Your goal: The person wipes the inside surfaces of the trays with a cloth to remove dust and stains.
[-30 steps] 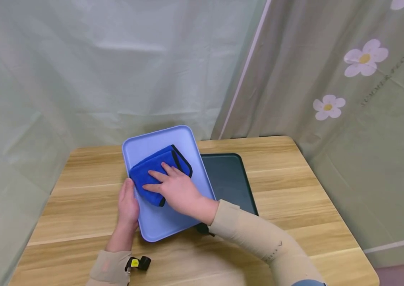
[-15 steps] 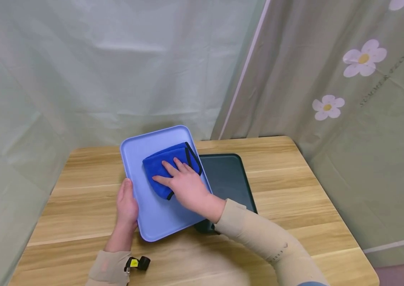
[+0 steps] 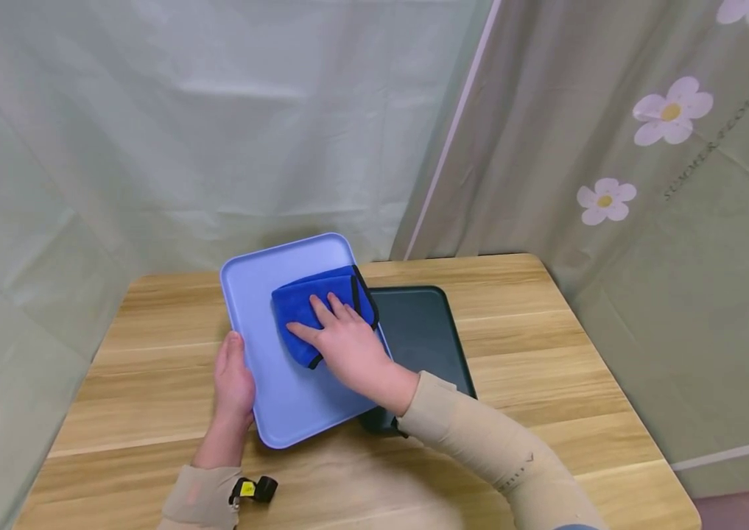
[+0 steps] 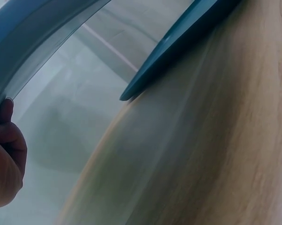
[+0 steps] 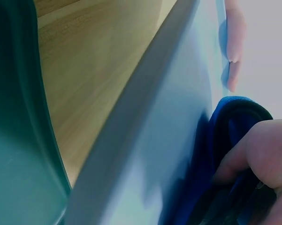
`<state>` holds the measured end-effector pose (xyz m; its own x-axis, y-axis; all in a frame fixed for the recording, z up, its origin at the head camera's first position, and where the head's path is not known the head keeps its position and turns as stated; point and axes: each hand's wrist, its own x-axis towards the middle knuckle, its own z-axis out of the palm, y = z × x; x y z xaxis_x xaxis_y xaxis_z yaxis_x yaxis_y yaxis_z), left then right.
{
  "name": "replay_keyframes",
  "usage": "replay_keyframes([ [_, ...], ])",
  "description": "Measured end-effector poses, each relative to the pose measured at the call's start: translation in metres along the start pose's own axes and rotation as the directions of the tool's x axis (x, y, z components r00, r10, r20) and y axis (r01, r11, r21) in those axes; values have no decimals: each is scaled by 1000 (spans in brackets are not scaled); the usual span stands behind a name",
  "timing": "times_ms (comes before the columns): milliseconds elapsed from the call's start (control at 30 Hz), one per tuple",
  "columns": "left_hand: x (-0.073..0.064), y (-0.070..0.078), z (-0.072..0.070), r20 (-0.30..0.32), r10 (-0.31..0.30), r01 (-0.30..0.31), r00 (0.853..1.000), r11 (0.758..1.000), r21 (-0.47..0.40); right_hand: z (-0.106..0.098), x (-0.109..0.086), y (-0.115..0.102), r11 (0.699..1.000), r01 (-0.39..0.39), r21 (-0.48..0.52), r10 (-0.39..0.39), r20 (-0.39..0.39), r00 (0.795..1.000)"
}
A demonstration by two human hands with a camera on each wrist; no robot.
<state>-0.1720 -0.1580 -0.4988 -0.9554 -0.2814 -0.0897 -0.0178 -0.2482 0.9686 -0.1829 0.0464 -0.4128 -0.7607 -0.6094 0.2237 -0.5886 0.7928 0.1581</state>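
Observation:
A light blue rectangular tray (image 3: 301, 412) is held up at a tilt over the table. At its left edge my left hand (image 3: 235, 379) grips the rim, the thumb lying along the side and the curled fingers (image 4: 9, 140) showing under it in the left wrist view. On the tray's surface lies a folded dark blue cloth (image 3: 304, 298) with black edging. My right hand (image 3: 354, 350) presses this cloth down with spread, fairly straight fingers, near the tray's right edge. The right wrist view shows the thumb (image 5: 237, 159) against the cloth's bunched edge.
A dark green tray (image 3: 420, 327) lies on the wooden table (image 3: 533, 353), partly hidden under the blue tray and the right forearm. Curtains (image 3: 281, 132) hang behind and beside the table. A small black device (image 3: 258, 489) is strapped to the left wrist.
My right hand has slid the cloth to the right across the blue tray, mostly in the first half second. The left hand and the tray have shifted only slightly left.

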Motion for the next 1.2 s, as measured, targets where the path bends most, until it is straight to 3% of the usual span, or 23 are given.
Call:
replay_keyframes([
  [267,-1,0,2,-9,-5,5,1000,1000,-12,1,-1,-1,1000,11,-2,-11,-3,1000],
  [500,-1,-1,3,5,37,-37,999,999,-40,3,-1,-6,999,34,22,-33,-53,998],
  [667,-2,-1,5,11,39,-38,999,999,-28,4,-1,-12,996,70,59,-68,-33,997],
  [867,-4,-2,6,56,35,-34,998,999,-20,7,-2,-18,990,144,10,-143,-13,990],
  [1200,-4,-1,6,85,32,-31,996,999,-16,3,3,-29,985,173,-4,-173,18,985],
])
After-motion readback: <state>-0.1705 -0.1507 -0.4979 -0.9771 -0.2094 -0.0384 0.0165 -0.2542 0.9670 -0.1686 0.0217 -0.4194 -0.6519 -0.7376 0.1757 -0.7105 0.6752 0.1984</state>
